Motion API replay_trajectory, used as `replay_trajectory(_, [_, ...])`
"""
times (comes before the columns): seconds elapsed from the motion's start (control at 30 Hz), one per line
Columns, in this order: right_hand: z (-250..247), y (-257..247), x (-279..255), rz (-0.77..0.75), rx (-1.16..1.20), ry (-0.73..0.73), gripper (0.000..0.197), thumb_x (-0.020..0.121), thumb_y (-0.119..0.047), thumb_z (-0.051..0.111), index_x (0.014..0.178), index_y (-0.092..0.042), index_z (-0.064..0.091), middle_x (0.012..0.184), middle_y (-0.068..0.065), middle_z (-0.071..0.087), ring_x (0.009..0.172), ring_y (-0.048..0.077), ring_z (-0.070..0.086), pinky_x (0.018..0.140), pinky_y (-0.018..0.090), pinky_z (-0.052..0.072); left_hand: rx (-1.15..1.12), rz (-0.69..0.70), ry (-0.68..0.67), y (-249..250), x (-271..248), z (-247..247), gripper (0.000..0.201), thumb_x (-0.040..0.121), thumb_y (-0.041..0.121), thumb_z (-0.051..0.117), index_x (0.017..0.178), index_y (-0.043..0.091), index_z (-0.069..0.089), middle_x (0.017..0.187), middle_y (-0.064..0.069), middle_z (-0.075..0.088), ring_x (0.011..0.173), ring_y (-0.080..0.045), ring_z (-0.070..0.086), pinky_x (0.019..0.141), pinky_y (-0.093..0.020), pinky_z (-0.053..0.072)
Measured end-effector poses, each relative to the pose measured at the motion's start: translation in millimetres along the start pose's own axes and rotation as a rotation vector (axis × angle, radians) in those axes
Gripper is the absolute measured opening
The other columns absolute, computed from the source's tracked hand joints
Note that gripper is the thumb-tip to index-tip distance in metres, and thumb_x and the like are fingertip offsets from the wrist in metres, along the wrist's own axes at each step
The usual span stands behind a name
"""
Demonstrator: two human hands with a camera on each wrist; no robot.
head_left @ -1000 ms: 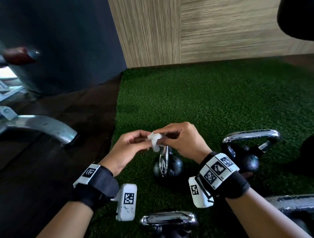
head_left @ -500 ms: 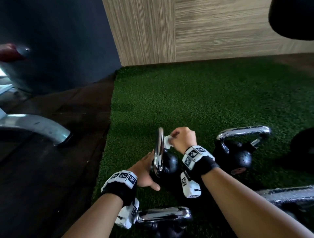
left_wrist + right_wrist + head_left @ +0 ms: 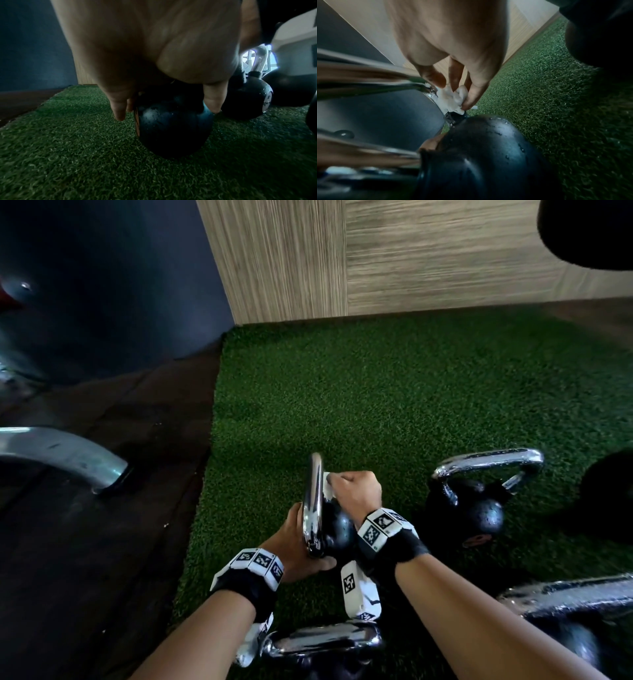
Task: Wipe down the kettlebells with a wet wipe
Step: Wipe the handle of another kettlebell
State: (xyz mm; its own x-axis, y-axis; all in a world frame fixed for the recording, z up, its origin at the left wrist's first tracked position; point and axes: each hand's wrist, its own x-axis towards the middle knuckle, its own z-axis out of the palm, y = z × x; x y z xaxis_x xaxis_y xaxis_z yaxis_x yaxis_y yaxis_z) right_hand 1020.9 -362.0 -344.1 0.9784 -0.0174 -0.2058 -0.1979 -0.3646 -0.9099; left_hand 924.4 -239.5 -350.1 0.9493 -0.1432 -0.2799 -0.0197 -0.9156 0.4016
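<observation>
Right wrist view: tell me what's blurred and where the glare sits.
Right wrist view: the chrome handle smears into motion streaks at left; the wet wipe and right hand are soft. Head view: bright glare runs along that handle. Left wrist view: dim, the left hand out of focus.

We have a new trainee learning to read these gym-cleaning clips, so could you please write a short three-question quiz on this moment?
1. True or false: the right hand presses the wet wipe against the chrome handle of the small kettlebell.
2. What does the left hand do? A) rests on the turf B) steadies the small kettlebell C) holds a second wipe
3. Fill in: the kettlebells stand on green ____.

Key
1. True.
2. B: its fingers and thumb straddle the black ball.
3. Turf.
</observation>
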Motion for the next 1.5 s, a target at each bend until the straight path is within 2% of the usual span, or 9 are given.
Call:
replay_trajectory(0.27, [3, -1, 9, 0.129, 0.114, -0.02, 0.01, 0.083, -0.022, 0.078, 0.092, -0.023, 0.082, 0.092, -0.001, 0.079, 0.085, 0.013, 0.073, 0.085, 0.024, 0.058, -0.009, -0.082, -0.01, -4, 6, 6, 0.073, 0.098, 0.047, 0.049, 0.155, 0.01, 0.024, 0.164, -0.012, 0.016, 0.154, -0.029, 0.009, 0.126, -0.043, 0.006])
replay_trajectory(0.43, [7, -16, 16, -0.02, 0.116, 0.116, 0.022, 0.083, -0.012, 0.07, 0.1, -0.022, 0.08, 0.099, -0.001, 0.077, 0.066, -0.005, 0.057, 0.05, -0.004, 0.035, 0.02, -0.028, -0.048, -4, 9, 7, 0.072, 0.097, 0.043, 0.056, 0.154, 0.008, 0.029, 0.16, -0.015, 0.022, 0.151, -0.037, 0.018, 0.123, -0.046, 0.018])
replay_trajectory(0.57, [4, -8, 15, -0.042, -0.002, 0.017, 0.023, 0.088, -0.013, 0.07, 0.108, -0.019, 0.079, 0.108, 0.003, 0.076, 0.098, 0.016, 0.07, 0.078, 0.01, 0.045, -0.031, -0.113, -0.043, -10, 10, 14, 0.076, 0.097, 0.039, 0.059, 0.158, 0.009, 0.023, 0.166, -0.016, 0.003, 0.154, -0.036, 0.0, 0.126, -0.046, 0.008])
replay_trajectory(0.7, [-2, -14, 13, -0.152, 0.019, 0.034, 0.023, 0.088, -0.007, 0.068, 0.105, -0.018, 0.08, 0.106, 0.003, 0.078, 0.098, 0.011, 0.068, 0.085, 0.016, 0.049, -0.316, -0.197, 0.005, -17, 6, 16, 0.107, 0.087, 0.026, 0.078, 0.158, 0.003, 0.001, 0.168, -0.017, 0.008, 0.156, -0.03, 0.012, 0.125, -0.04, 0.015])
replay_trajectory(0.93, [-15, -30, -15, -0.521, -0.018, -0.004, 0.033, 0.083, 0.002, 0.069, 0.099, -0.024, 0.081, 0.1, -0.01, 0.078, 0.078, -0.009, 0.067, 0.077, 0.002, 0.049, -0.406, -0.154, -0.074, -30, 14, 22, 0.11, 0.069, 0.054, 0.08, 0.158, 0.023, 0.022, 0.163, -0.004, 0.027, 0.149, -0.026, 0.033, 0.122, -0.044, 0.03])
replay_trajectory(1.03, [-22, -39, -7, -0.482, -0.043, -0.034, 0.03, 0.084, 0.001, 0.07, 0.098, -0.023, 0.081, 0.098, -0.008, 0.077, 0.07, -0.011, 0.063, 0.065, -0.001, 0.045, -0.307, -0.152, -0.073, -30, 16, 22, 0.107, 0.075, 0.062, 0.075, 0.16, 0.03, 0.018, 0.165, 0.002, 0.02, 0.149, -0.021, 0.031, 0.124, -0.044, 0.027])
replay_trajectory(1.17, [-33, -45, -9, -0.401, -0.011, -0.132, 0.028, 0.079, -0.001, 0.077, 0.099, -0.02, 0.082, 0.101, -0.004, 0.078, 0.089, 0.003, 0.07, 0.085, 0.015, 0.054, -0.315, -0.153, -0.078, -34, 19, 22, 0.104, 0.075, 0.063, 0.077, 0.159, 0.032, 0.022, 0.163, 0.005, 0.026, 0.146, -0.018, 0.034, 0.124, -0.042, 0.027])
replay_trajectory(1.33, [-44, -36, -30, -0.461, -0.089, -0.396, 0.025, 0.068, -0.009, 0.087, 0.086, -0.027, 0.082, 0.083, -0.019, 0.076, 0.074, -0.011, 0.066, 0.066, 0.004, 0.045, -0.278, -0.12, -0.176, -41, 26, 15, 0.094, 0.082, 0.06, 0.073, 0.159, 0.033, 0.026, 0.165, -0.001, 0.024, 0.152, -0.018, 0.025, 0.127, -0.04, 0.019])
replay_trajectory(1.5, [-41, -42, -31, -0.443, -0.037, -0.377, 0.02, 0.067, -0.016, 0.089, 0.083, -0.021, 0.08, 0.073, -0.01, 0.071, 0.067, 0.0, 0.058, 0.064, 0.018, 0.047, -0.264, -0.125, -0.212, -38, 26, 9, 0.09, 0.088, 0.052, 0.072, 0.159, 0.025, 0.024, 0.164, -0.006, 0.027, 0.152, -0.023, 0.025, 0.126, -0.041, 0.019])
